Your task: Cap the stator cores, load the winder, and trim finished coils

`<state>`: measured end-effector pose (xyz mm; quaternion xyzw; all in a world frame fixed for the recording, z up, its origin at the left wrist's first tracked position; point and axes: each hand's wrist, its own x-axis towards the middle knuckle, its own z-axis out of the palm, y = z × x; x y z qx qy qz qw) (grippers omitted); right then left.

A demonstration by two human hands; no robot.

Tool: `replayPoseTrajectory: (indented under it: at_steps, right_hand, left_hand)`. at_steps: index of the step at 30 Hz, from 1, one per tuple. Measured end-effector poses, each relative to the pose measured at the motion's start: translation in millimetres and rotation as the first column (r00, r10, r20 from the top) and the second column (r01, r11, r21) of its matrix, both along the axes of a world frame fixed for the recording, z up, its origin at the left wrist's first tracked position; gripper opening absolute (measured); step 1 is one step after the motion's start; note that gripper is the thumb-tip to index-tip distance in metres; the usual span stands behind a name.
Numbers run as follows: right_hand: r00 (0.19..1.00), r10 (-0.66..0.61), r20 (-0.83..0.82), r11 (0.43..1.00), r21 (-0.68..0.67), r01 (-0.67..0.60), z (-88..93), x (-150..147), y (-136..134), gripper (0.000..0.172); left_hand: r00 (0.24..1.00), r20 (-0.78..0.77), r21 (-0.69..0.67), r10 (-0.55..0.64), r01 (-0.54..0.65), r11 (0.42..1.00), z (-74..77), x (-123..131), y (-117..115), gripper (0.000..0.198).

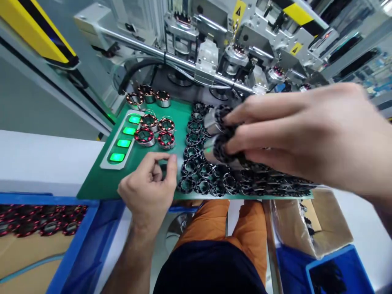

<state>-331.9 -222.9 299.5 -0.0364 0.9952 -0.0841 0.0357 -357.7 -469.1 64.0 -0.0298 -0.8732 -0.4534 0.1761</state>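
Note:
My right hand point(294, 130), slightly blurred, is closed on bare stator cores point(212, 147) with black insulators. At least two show at its fingertips, raised above the rows of similar bare stator cores point(203, 185) on the green work surface point(180, 116). Farther left, my left hand point(150, 183) is curled with thumb and index finger close together, and I see nothing in it. Just beyond it stand several copper-wound stators point(144, 137), some with loose wire ends. Palm and fingers of the right hand hide part of the bare cores.
A panel with green lit buttons point(123, 143) sits on the left. Behind the work surface runs a metal rail point(147, 51), with machine spindles point(180, 30) beyond. At lower left a blue crate point(88, 241) holds wound stators; a cardboard box point(330, 220) stands at lower right.

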Motion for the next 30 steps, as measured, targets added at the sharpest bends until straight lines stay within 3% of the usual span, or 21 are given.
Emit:
replayPoseTrajectory:
  at_steps: [1,3,4,6,13,19,24,30]
  right_hand:
    - [0.983,0.171,0.070,0.978,0.108,-0.178,-6.1,-26,-12,0.016]
    - [0.879,0.444,0.173,0.850,0.229,-0.474,-21.7,-69,-22,0.022]
    - [0.828,0.531,0.180,0.791,0.246,-0.560,-30.3,-85,-21,0.024]
    - [0.772,0.615,0.158,0.736,0.235,-0.634,-46.7,-108,-13,0.021]
    - [0.810,0.530,0.250,0.780,0.232,-0.581,-79.4,-144,1,0.004]
    - [0.869,0.364,0.336,0.895,0.132,-0.426,-92.9,-157,7,0.027]
    - [0.862,0.396,0.317,0.886,0.116,-0.449,-86.8,-151,2,0.015]
    - [0.857,0.422,0.297,0.867,0.143,-0.477,-88.5,-150,-1,0.012]
  left_hand:
    - [1.000,-0.012,0.002,-0.013,0.013,1.000,-1.8,0,-1,0.022]
    - [0.998,-0.058,0.007,-0.032,0.032,0.999,-5.3,1,-3,0.018]
    - [0.996,-0.084,0.008,-0.038,0.039,0.999,-6.8,1,-4,0.016]
    - [0.990,-0.123,-0.003,-0.061,0.061,0.998,-9.4,2,-6,0.011]
    - [0.978,-0.167,-0.033,-0.124,0.120,0.992,-11.4,3,-12,0.008]
    - [0.989,-0.114,-0.033,-0.100,0.097,0.995,-11.3,5,-11,0.009]
    - [0.996,-0.074,0.015,-0.054,0.056,0.998,-11.8,8,-10,0.009]
    - [0.996,-0.019,0.023,-0.086,0.086,0.996,-9.1,7,-13,0.006]
